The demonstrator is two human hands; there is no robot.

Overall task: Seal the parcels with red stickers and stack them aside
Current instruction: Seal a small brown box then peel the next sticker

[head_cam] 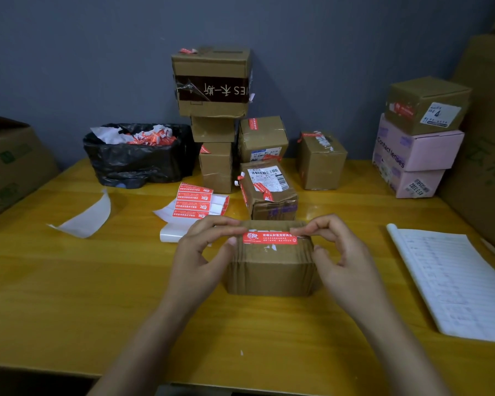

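— Where does the parcel stand?

— The parcel, a plain brown box, stands on the table near the middle of its front edge, between the person's two hands.

— And the red sticker?

— The red sticker is stretched sideways across the parcel's top, right at its near upper edge. Whether it is pressed down cannot be told.

— How do the hands hold it?

— The left hand pinches the sticker's left end between thumb and forefinger, the other fingers curled. The right hand pinches the right end the same way, its lower fingers bent loosely beside the parcel's right side.

— What else lies on the table?

— Just behind the parcel sits a labelled box with red strips on it. To its left, toward the middle of the table, lie the sticker sheets. A tall stack of boxes rises at the back edge, with a single box to its right. A black bag of white and red scraps sits toward the back left corner. Near the back right corner, two pink boxes carry a brown one. An open notebook lies along the right edge, and a white backing strip lies toward the left edge.
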